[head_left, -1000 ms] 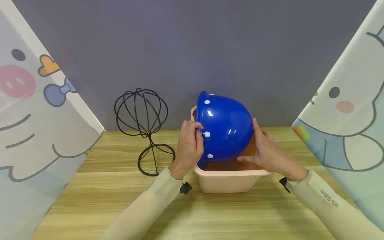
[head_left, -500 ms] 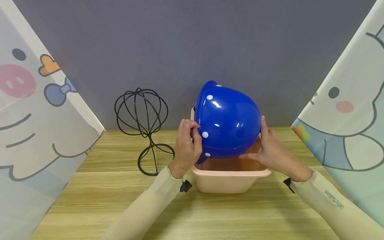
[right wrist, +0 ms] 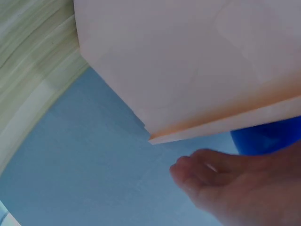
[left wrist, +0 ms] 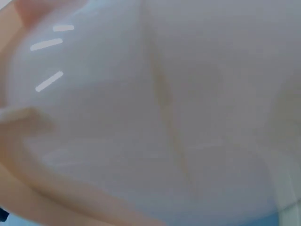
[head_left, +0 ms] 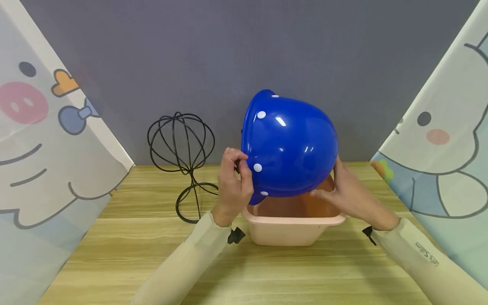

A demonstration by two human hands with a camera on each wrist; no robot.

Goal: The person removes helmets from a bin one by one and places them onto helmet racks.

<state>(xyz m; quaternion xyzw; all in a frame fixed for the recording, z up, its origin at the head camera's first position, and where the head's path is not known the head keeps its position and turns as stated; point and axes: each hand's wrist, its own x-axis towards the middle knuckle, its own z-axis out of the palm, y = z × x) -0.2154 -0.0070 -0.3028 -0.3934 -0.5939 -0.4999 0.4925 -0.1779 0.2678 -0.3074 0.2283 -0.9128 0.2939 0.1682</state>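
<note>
A glossy blue safety helmet (head_left: 293, 144) with white dots round its rim lies tilted on its side above the pink plastic basin (head_left: 284, 232), its opening toward the left. My left hand (head_left: 235, 182) grips the helmet's rim, thumb in front. At the crown, my right hand (head_left: 348, 192) holds the dome from the right, thumb below it and the other fingers partly hidden behind. The right wrist view shows the right hand (right wrist: 225, 181) beside the basin (right wrist: 174, 61), with a bit of the helmet (right wrist: 268, 136). A blurred pale surface fills the left wrist view.
A black wire stand (head_left: 187, 165) with a round cage top stands left of the basin on the wooden table (head_left: 274, 271). A grey wall (head_left: 213, 55) rises behind, and cartoon-printed panels (head_left: 38, 127) flank both sides.
The helmet has risen from the basin and tipped a little, with both hands still on it. The right hand has shifted slightly rightward. Wire stand and basin stay about where they were.
</note>
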